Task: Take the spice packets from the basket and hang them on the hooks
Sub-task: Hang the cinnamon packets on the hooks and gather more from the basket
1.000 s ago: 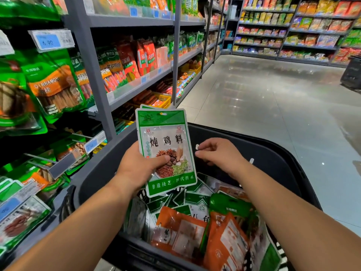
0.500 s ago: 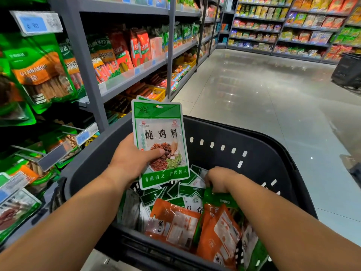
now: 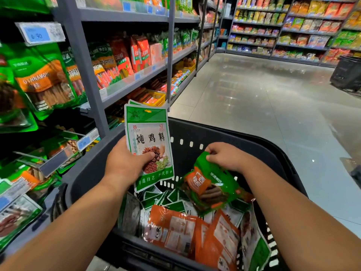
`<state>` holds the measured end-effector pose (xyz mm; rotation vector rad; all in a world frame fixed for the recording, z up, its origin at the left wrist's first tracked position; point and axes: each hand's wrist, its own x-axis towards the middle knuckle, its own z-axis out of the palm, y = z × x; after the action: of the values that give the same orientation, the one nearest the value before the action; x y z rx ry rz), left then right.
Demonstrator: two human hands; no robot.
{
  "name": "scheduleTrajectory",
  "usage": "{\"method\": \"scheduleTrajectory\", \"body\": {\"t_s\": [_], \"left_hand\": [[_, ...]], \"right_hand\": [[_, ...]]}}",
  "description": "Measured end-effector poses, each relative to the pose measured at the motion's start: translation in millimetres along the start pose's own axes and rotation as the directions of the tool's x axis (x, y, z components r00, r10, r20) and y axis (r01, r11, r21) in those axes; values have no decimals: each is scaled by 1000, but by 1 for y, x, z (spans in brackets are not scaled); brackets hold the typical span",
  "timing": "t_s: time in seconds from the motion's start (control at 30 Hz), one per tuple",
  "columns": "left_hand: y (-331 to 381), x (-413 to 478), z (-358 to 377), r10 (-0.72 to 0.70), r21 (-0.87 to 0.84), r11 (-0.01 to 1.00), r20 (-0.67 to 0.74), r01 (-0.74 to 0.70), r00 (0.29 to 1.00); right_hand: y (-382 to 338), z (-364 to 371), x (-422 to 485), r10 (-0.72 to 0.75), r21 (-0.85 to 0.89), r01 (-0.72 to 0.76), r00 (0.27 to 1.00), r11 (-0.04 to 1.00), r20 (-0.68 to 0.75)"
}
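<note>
R hand (image 3: 224, 158) has pinched up green-orange pkt (image 3: 213, 185); L hand (image 3: 123, 165) grips white-green pkts (image 3: 148, 133).

White packet (image 3: 149, 145): green bands top and bottom, black characters, printed brown and red spices. Green packet (image 3: 211, 184): orange label with pale characters. Basket (image 3: 244, 141): black, with a row of pale slots along its far wall. Orange packets (image 3: 175, 227) at its near edge: white panels. Shelving (image 3: 86, 55): grey. Price tag (image 3: 38, 34): blue on white.
</note>
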<state>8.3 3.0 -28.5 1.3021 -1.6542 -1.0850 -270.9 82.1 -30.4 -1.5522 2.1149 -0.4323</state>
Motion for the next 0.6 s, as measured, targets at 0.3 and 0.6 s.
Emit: {"method": "scheduleTrajectory", "body": {"t_s": [0.3,0.6], "left_hand": [[1,0,0,38,16,999,15,-38,999],[-1,1,3,37,94,995,65,-43,997]], "right_hand": [[-2,-18,-8,51,558,44,987,829,-153],[-10,-41,-34,-134,517,163,986,840,-94]]}}
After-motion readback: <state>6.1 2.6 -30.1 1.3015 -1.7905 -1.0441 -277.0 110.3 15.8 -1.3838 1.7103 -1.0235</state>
